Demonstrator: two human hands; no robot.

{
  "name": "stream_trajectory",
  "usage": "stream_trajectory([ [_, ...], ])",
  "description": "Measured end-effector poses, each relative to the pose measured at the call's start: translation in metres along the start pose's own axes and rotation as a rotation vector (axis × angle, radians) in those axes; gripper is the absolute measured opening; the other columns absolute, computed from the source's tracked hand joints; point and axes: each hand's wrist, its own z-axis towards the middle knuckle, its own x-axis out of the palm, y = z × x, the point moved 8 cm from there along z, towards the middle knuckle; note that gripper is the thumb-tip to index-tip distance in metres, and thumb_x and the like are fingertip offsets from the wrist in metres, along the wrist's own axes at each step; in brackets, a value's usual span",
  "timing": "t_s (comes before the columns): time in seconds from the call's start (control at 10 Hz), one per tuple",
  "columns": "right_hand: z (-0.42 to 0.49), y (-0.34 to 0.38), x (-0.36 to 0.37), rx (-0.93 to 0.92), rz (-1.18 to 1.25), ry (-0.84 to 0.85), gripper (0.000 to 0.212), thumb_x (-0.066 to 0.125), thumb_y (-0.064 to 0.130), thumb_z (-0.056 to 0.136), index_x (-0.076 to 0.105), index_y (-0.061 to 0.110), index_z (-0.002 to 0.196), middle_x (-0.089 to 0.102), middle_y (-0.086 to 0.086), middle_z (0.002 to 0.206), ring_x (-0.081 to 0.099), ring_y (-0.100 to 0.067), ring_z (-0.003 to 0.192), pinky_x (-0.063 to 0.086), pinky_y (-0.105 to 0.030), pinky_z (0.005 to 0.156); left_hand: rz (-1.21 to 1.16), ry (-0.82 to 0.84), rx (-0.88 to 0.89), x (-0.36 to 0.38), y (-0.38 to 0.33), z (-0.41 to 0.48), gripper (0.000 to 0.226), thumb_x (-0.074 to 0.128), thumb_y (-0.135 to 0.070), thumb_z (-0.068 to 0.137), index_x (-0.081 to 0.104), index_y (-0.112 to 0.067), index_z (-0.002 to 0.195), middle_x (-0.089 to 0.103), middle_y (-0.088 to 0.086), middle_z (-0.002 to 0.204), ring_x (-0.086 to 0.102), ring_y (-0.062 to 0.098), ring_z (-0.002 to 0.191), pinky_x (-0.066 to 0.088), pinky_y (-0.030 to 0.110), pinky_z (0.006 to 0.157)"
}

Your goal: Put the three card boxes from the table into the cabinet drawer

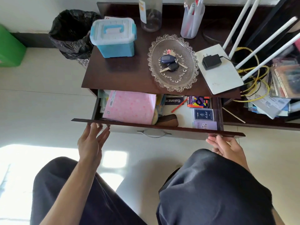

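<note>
The cabinet drawer [162, 128] stands pulled out under the dark wooden top. Three card boxes lie in a column at its right end: a colourful red and purple box [199, 102] at the back, a dark blue box [203, 114] in the middle, and a pale purple box [205, 125] nearest the front panel. My left hand [92, 140] has its fingers spread, with the tips touching the front panel's left end. My right hand [225, 146] is loosely curled, its fingers against the panel's right end. Neither hand holds anything.
In the drawer also lie a pink folder [129, 107], a red pencil [179, 105] and small items. On top stand a blue storage box [113, 38], a glass dish [186, 82] with keys, a white router [222, 73], a bottle and a pen cup. A black-lined bin [71, 34] stands to the left.
</note>
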Motion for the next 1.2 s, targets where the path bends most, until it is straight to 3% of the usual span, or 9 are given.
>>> stream_trajectory([
  [0.1, 0.009, 0.012, 0.0, -0.047, -0.042, -0.046, 0.021, 0.059, 0.032, 0.103, 0.062, 0.012, 0.108, 0.08, -0.001, 0.109, 0.076, -0.016, 0.103, 0.053, -0.037, 0.09, 0.029, -0.015, 0.032, 0.009, -0.004, 0.009, 0.038, 0.059, -0.032, 0.098, 0.056, -0.025, 0.135, 0.07, 0.013, 0.124, 0.076, 0.025, 0.1, 0.059, 0.03, 0.085],
  [0.3, 0.028, 0.03, 0.005, -0.088, -0.049, -0.043, 0.021, 0.059, 0.032, 0.103, 0.063, 0.013, 0.107, 0.079, -0.004, 0.11, 0.076, -0.016, 0.104, 0.052, -0.033, 0.087, 0.066, -0.043, 0.063, 0.026, -0.009, 0.031, 0.059, 0.065, -0.035, 0.094, 0.049, -0.015, 0.147, 0.071, 0.011, 0.122, 0.077, 0.025, 0.094, 0.062, 0.025, 0.074],
  [0.4, 0.042, 0.039, 0.01, -0.087, -0.019, -0.061, 0.019, 0.06, 0.028, 0.103, 0.061, 0.01, 0.108, 0.078, -0.008, 0.111, 0.076, -0.018, 0.102, 0.052, -0.029, 0.083, 0.059, -0.038, 0.067, 0.037, -0.013, 0.041, 0.064, 0.068, -0.034, 0.092, 0.047, -0.014, 0.149, 0.07, 0.012, 0.123, 0.078, 0.025, 0.092, 0.062, 0.027, 0.076],
  [0.7, 0.08, 0.059, 0.022, -0.038, 0.079, -0.096, 0.011, 0.06, 0.029, 0.103, 0.057, 0.021, 0.095, 0.077, -0.008, 0.108, 0.076, -0.021, 0.101, 0.053, -0.027, 0.08, 0.065, 0.018, 0.051, 0.069, -0.021, 0.063, 0.064, 0.065, -0.023, 0.095, 0.038, -0.02, 0.154, 0.066, 0.01, 0.13, 0.076, 0.027, 0.097, 0.059, 0.037, 0.093],
  [0.8, 0.088, 0.061, 0.026, -0.015, 0.109, -0.106, 0.012, 0.059, 0.031, 0.103, 0.056, 0.022, 0.095, 0.076, -0.007, 0.108, 0.076, -0.02, 0.098, 0.053, -0.026, 0.077, 0.063, 0.06, 0.018, 0.075, -0.022, 0.07, 0.06, 0.061, -0.022, 0.098, 0.038, -0.027, 0.153, 0.065, 0.01, 0.131, 0.074, 0.027, 0.098, 0.061, 0.032, 0.085],
  [0.9, 0.095, 0.067, 0.029, -0.013, 0.122, -0.112, 0.012, 0.059, 0.033, 0.103, 0.056, 0.023, 0.097, 0.075, -0.008, 0.111, 0.077, -0.019, 0.097, 0.052, -0.026, 0.074, 0.08, 0.115, -0.001, 0.082, -0.025, 0.074, 0.057, 0.057, -0.026, 0.1, 0.037, -0.031, 0.153, 0.063, 0.01, 0.133, 0.075, 0.024, 0.099, 0.061, 0.029, 0.08],
  [1.1, 0.083, 0.074, 0.029, -0.005, 0.018, -0.043, 0.013, 0.065, 0.028, 0.099, 0.062, 0.024, 0.111, 0.073, -0.009, 0.119, 0.077, -0.018, 0.095, 0.051, -0.026, 0.072, 0.152, 0.177, -0.01, 0.082, -0.032, 0.068, 0.06, 0.056, -0.028, 0.1, 0.033, -0.026, 0.155, 0.061, 0.012, 0.138, 0.073, 0.022, 0.101, 0.056, 0.033, 0.092],
  [1.2, 0.052, 0.098, 0.002, -0.188, -0.079, -0.09, 0.015, 0.07, 0.035, 0.093, 0.072, 0.034, 0.108, 0.078, -0.003, 0.11, 0.078, -0.012, 0.093, 0.051, -0.027, 0.073, 0.266, 0.219, 0.012, 0.062, -0.036, 0.04, 0.052, 0.06, -0.03, 0.098, 0.047, -0.021, 0.148, 0.068, 0.01, 0.13, 0.074, 0.025, 0.102, 0.055, 0.039, 0.096],
])
